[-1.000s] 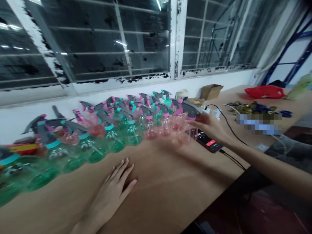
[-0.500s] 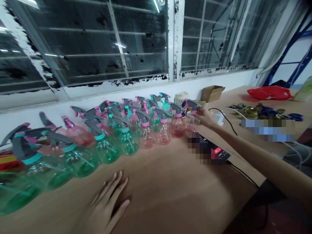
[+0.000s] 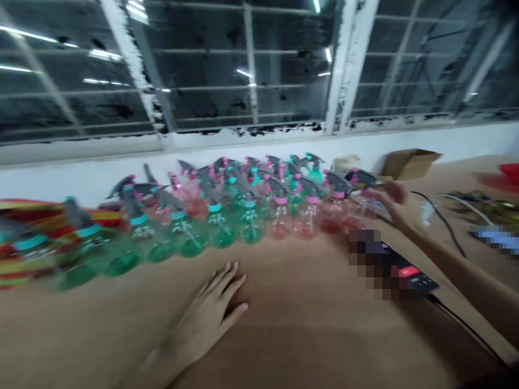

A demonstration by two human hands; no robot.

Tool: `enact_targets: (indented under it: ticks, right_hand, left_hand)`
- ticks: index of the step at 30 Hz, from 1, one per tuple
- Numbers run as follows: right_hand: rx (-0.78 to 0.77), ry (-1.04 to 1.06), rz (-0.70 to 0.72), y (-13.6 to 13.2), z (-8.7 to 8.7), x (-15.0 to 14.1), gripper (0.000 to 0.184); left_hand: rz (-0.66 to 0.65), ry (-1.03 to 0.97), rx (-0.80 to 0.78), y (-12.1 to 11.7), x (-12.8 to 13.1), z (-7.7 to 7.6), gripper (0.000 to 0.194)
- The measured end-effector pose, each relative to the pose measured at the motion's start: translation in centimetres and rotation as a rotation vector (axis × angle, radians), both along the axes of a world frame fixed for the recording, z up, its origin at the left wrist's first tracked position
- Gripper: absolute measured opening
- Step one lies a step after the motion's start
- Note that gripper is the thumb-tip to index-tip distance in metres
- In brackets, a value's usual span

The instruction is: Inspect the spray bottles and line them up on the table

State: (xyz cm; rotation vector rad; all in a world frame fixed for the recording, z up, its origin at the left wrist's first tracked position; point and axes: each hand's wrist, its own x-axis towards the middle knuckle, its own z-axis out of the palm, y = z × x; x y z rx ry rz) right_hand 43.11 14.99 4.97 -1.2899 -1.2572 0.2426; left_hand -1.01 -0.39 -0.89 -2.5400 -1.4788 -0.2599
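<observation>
My left hand [image 3: 208, 316] lies flat on the brown tabletop [image 3: 284, 335], fingers spread and nothing in them. My right hand [image 3: 395, 202] reaches to the right end of a row of spray bottles, its fingertips at the pink collar of a clear pink spray bottle [image 3: 363, 208] with a grey trigger head; blur softens the grip. Close to its left stands another pink spray bottle [image 3: 333, 213]. Several green spray bottles [image 3: 221, 227] with turquoise collars continue the front row leftward, and more crowd behind. A dark phone [image 3: 409, 273] lies just in front of my right forearm.
An open cardboard box [image 3: 409, 163] and a whitish container [image 3: 346, 163] stand by the wall under the barred windows. Brass-coloured pieces [image 3: 500, 210] and a red bag [image 3: 511, 173] are at the right. Cables [image 3: 441, 216] cross the table. Red-and-yellow packaging [image 3: 101, 219] lies behind the left bottles.
My right hand has brought the pink spray bottle to the row's right end, upright beside its neighbour. My view has swung left. My left hand stays flat on the table.
</observation>
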Motion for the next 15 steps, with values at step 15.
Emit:
enact_targets:
  ticks: [15]
  right_hand:
    - [0.365,-0.425,0.807,-11.2,4.9,-31.3,0.014]
  left_hand:
    - [-0.002,-0.173,-0.07,-1.6,1.5,-0.8,0.056]
